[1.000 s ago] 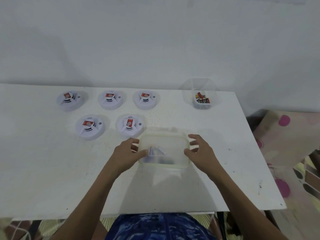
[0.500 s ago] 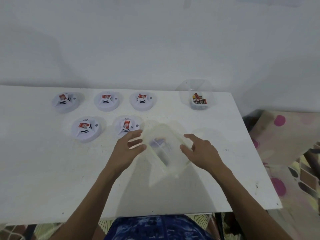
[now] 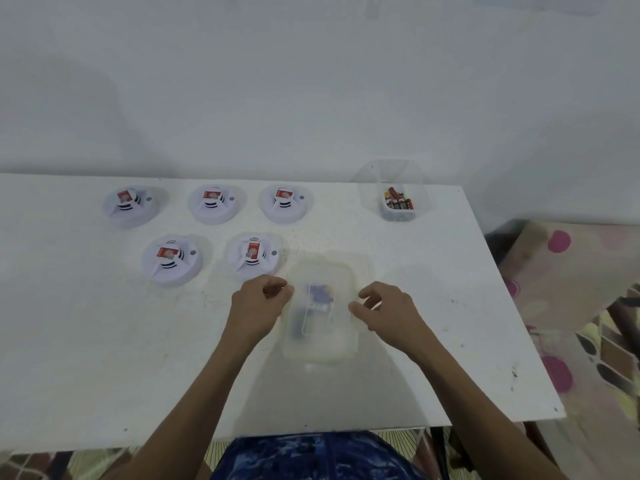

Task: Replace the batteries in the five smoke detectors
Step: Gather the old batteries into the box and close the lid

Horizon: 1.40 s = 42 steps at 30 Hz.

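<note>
Five white smoke detectors with red labels lie on the white table point(image 3: 104, 341): three in a back row point(image 3: 128, 206) point(image 3: 214, 204) point(image 3: 285, 202) and two in front point(image 3: 171, 259) point(image 3: 254, 256). A translucent lidded container point(image 3: 320, 344) with small bluish items inside lies lengthwise in front of me. My left hand point(image 3: 259, 306) pinches its left rim with curled fingers. My right hand point(image 3: 388, 311) grips its right rim the same way. A clear tub of red-and-black batteries point(image 3: 398, 204) stands at the back right.
The table's right edge point(image 3: 512, 323) runs close beside my right arm, with patterned fabric and floor beyond. A white wall stands behind the table. Bare tabletop stretches left of my left arm.
The container has been turned between my hands from lying crosswise to lying lengthwise. Both hands have shifted with it and stay at its two sides.
</note>
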Each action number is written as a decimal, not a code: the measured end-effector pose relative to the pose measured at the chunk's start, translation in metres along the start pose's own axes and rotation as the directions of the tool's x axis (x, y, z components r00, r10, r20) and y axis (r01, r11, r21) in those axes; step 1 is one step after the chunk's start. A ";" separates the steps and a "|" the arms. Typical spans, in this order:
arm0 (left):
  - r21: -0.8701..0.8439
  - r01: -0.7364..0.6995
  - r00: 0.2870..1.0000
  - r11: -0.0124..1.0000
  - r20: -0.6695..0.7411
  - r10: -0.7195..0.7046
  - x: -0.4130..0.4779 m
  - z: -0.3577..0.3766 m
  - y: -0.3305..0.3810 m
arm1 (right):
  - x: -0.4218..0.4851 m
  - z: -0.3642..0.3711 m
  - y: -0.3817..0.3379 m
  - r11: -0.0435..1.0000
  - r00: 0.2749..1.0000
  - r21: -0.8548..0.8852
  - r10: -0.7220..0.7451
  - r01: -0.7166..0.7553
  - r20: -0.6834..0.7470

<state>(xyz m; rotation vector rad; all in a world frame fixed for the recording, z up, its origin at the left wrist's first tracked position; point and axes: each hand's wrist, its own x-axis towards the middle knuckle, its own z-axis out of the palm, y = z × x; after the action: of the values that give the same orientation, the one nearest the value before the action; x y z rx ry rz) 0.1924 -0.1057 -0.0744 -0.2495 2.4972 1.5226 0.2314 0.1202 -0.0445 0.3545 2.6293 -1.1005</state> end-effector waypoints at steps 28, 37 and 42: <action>-0.045 0.097 0.928 0.994 0.364 -0.075 -0.010 -0.012 0.005 | -0.009 0.015 -0.007 0.958 0.998 0.284 -0.008 0.027 -0.066; 0.078 -0.193 0.962 0.978 0.211 0.173 -0.003 0.008 0.015 | 0.005 0.003 0.003 0.957 0.960 -0.073 -0.281 0.280 -0.010; 0.256 -0.351 0.867 0.901 0.454 0.208 0.014 0.013 0.026 | 0.025 -0.031 -0.001 0.814 0.928 -0.446 -0.316 0.372 0.197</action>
<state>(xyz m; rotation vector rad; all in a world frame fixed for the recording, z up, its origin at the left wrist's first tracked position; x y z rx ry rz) 0.1731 -0.0827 -0.0617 0.4731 2.4447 1.0593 0.2029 0.1448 -0.0314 -0.2962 2.8016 -0.4904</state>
